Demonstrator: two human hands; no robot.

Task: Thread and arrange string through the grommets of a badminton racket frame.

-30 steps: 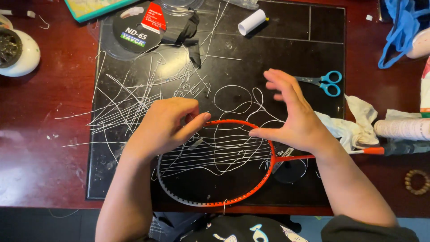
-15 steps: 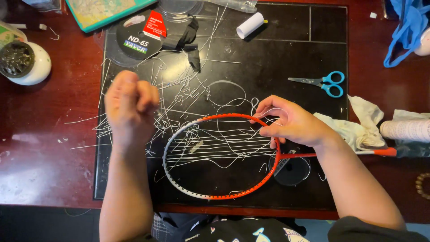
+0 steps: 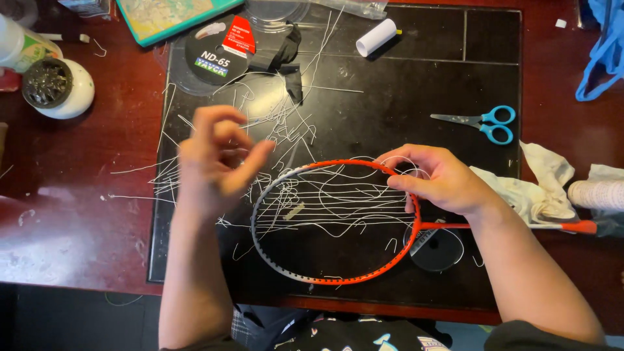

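Head view: orange oval badminton racket frame (image 3: 338, 279), shaft pointing right, top rim pinched by right hand (image 3: 442, 182); left hand (image 3: 218, 159) raised leftward, fingers loose, apparently empty.

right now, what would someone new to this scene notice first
The orange-framed badminton racket lying on the black mat, its strings half threaded, draws the eye first. The right hand grips its far rim, while the left hand is raised above a tangle of cut white string pieces. Blue-handled scissors lie at the mat's right edge.
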